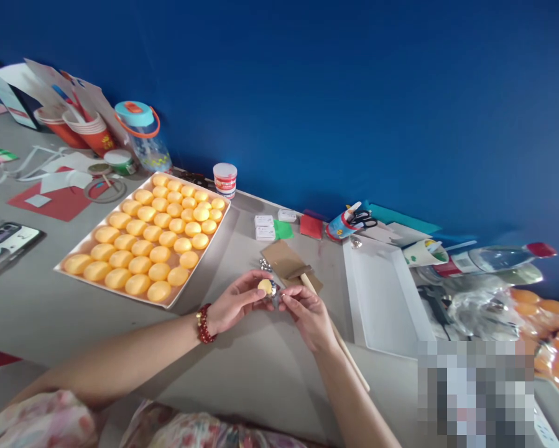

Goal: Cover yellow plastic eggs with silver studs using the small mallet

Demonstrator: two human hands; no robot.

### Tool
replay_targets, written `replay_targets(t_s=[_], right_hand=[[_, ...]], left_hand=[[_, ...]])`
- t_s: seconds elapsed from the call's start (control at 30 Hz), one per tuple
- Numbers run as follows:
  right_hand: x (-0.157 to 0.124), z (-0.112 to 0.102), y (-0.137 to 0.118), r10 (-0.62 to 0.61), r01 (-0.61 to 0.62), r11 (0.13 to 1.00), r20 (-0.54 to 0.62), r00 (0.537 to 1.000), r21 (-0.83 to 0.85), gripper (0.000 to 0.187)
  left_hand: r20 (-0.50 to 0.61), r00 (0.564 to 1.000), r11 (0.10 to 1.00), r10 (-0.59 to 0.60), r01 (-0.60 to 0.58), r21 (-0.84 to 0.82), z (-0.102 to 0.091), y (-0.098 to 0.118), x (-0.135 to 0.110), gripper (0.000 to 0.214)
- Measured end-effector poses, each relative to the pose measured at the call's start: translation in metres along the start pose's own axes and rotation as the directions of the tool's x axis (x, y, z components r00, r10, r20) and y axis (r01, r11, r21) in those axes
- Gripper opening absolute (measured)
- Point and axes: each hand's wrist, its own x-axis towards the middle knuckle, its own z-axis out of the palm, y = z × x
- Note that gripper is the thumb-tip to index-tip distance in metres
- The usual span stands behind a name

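My left hand (242,300) holds a small orange-yellow ball (265,285) between thumb and fingers; shiny silvery bits show at the ball's right side. Close beside it, my right hand (311,314) pinches a small silvery piece at its fingertips, too small to name surely. Just behind the left hand lie several loose silvery beads (265,266) next to a piece of brown cardboard (280,257). A thin wooden stick (355,368) runs partly under my right forearm. To the left, a shallow white tray (113,290) holds rows of orange balls.
Small white boxes (265,233), a red-and-white tub (225,180) and a pen cup with scissors (339,226) stand along the blue wall. At right sit a white box lid (391,298), a lying bottle (494,258) and bagged orange balls (535,305). A phone (13,239) lies far left.
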Motion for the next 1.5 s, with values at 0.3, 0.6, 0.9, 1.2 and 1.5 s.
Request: replay_targets(t_s=[0.3, 0.6, 0.9, 1.2, 1.5], right_hand=[[-0.01, 0.008, -0.008, 0.043, -0.048, 0.994, 0.051, 0.998, 0.095, 0.025], [-0.011, 0.01, 0.001, 0.073, -0.078, 0.985, 0.038, 0.997, 0.151, 0.02], [-0.01, 0.013, 0.003, 0.11, -0.111, 0.98, 0.013, 0.994, 0.168, 0.025], [-0.01, 0.012, 0.004, 0.102, -0.1, 0.988, -0.014, 0.995, 0.115, 0.027], [-0.011, 0.013, 0.004, 0.09, -0.088, 0.991, -0.016, 0.996, 0.103, 0.025]], left_hand=[[0.072, 0.992, 0.982, 0.1, -0.11, 0.154, -0.001, -0.006, 0.001, 0.036], [0.092, 0.989, 0.962, 0.117, -0.136, 0.235, -0.001, -0.01, -0.002, 0.038], [0.082, 0.989, 0.953, 0.12, -0.138, 0.271, 0.001, -0.01, -0.002, 0.038], [0.065, 0.992, 0.95, 0.107, -0.121, 0.289, -0.001, -0.01, -0.002, 0.038], [0.058, 0.992, 0.938, 0.115, -0.127, 0.322, -0.002, -0.011, -0.002, 0.039]])
